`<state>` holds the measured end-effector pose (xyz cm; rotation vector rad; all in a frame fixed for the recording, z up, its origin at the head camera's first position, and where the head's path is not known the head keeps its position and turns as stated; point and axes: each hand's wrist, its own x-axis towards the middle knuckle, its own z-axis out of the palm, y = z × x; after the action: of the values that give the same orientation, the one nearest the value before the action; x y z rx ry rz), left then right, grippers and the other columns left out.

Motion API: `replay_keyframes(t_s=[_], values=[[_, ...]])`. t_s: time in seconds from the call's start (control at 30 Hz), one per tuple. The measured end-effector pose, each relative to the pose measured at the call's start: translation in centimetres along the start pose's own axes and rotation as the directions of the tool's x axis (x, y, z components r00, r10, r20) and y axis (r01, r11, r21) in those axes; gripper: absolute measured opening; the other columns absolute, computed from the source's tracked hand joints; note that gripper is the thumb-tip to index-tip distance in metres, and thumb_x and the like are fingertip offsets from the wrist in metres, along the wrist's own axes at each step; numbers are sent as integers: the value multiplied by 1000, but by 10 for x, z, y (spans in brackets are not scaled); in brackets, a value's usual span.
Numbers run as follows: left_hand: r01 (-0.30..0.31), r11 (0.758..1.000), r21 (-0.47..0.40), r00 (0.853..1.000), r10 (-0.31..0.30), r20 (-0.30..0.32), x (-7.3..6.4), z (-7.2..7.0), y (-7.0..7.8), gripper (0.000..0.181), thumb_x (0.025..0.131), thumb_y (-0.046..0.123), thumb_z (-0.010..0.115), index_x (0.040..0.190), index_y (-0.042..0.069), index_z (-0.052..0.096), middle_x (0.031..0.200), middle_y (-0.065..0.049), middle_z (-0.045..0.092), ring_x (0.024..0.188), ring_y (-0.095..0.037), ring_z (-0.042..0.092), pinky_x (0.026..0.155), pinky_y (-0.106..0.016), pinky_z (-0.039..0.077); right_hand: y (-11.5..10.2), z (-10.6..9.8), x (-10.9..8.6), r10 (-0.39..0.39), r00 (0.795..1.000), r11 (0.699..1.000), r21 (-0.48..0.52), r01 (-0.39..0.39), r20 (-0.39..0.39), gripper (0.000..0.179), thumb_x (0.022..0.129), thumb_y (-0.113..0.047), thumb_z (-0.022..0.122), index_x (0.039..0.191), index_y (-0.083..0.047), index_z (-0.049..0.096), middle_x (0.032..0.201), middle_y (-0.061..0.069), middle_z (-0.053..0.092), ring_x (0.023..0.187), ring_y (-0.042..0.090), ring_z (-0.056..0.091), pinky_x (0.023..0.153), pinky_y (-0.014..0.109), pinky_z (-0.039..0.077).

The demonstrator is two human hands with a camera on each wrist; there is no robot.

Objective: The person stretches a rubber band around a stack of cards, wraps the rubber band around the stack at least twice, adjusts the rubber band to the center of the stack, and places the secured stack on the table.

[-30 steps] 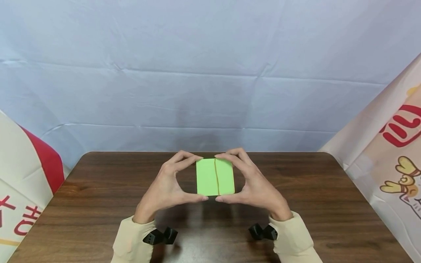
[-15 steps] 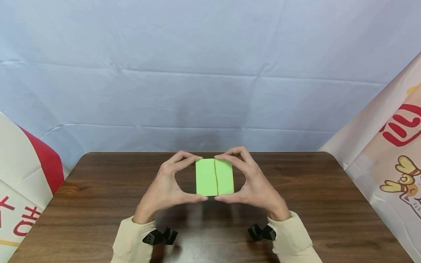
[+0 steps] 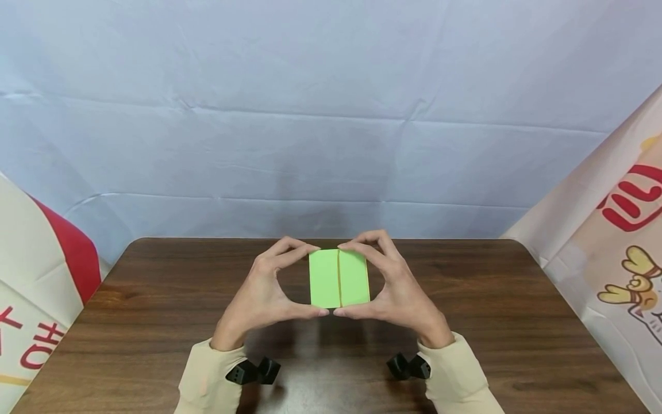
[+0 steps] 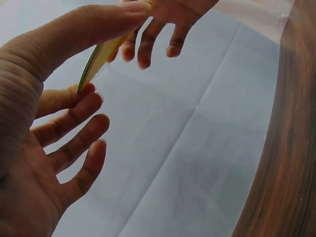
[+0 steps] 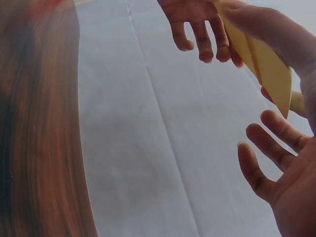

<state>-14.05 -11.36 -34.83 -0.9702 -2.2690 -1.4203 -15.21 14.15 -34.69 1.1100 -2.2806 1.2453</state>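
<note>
A thin stack of square paper (image 3: 324, 279), light green on top, is held up between both hands in the head view. A tan rubber band (image 3: 339, 279) runs across it from far edge to near edge, right of its middle. My left hand (image 3: 264, 287) pinches the left part between thumb and forefinger. On the other side my right hand (image 3: 400, 287) pinches the stack likewise, its fingertips close to the band. In the right wrist view the stack's underside (image 5: 276, 79) looks yellow. The remaining fingers of the left hand (image 4: 74, 123) spread loosely below the stack.
A dark brown wooden table (image 3: 155, 299) lies beneath the hands. Behind it hangs a pale blue-grey cloth (image 3: 331, 144). Printed cloths hang at the left (image 3: 46, 259) and right (image 3: 610, 241) sides. Black devices (image 3: 253, 372) sit at both cuffs.
The rubber band's near end has shifted slightly left, so it runs straighter. My right thumb and wrist have moved a little left. Both hands keep hold of the stack.
</note>
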Motion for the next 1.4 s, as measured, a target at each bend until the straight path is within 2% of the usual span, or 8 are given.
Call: replay_keyframes(t_s=[0.27,0.53,0.8,1.03,1.27,1.4], values=[[5,1000,17,1000,-5,7,0,0,0,81,58,26,101,131,17,68,120,7,61,117,-16,59,99,-44,49,-1,-3,-1,29,998,999,-14,-29,60,94,59,-32,101,141,-20,56,132,1,42,122,18,49,100,45,47],[-8,1000,10,999,7,33,1,0,1,81,59,25,101,132,16,67,121,7,60,118,-15,58,100,-42,48,-1,-3,-1,16,996,1000,8,-17,87,93,61,-25,100,142,-19,56,133,2,42,123,19,47,97,44,49],[-22,999,23,999,22,33,1,0,1,83,59,25,101,134,15,66,122,6,60,119,-16,57,101,-42,48,-3,-3,-1,19,996,1000,0,-19,85,94,61,-28,101,143,-17,56,135,1,41,125,19,45,99,45,48],[-2,999,44,1000,2,17,1,-2,1,84,59,28,101,134,16,66,122,7,60,119,-16,58,100,-43,49,-1,-6,-2,24,996,1000,-2,-24,91,96,63,-27,100,146,-20,53,133,1,43,123,19,49,100,46,48],[21,998,58,1000,-22,21,-1,-4,-2,85,60,27,100,136,15,64,123,6,59,119,-16,57,99,-45,49,5,-14,-3,56,993,998,-27,-53,102,96,62,-27,100,145,-20,53,134,-1,44,123,16,49,98,34,47],[47,997,61,998,-49,29,-1,-3,-4,85,61,28,100,137,16,63,123,7,58,120,-16,56,100,-46,48,7,-16,-4,74,991,997,-36,-71,107,95,62,-28,100,144,-19,53,134,-2,45,125,15,48,98,34,46]])
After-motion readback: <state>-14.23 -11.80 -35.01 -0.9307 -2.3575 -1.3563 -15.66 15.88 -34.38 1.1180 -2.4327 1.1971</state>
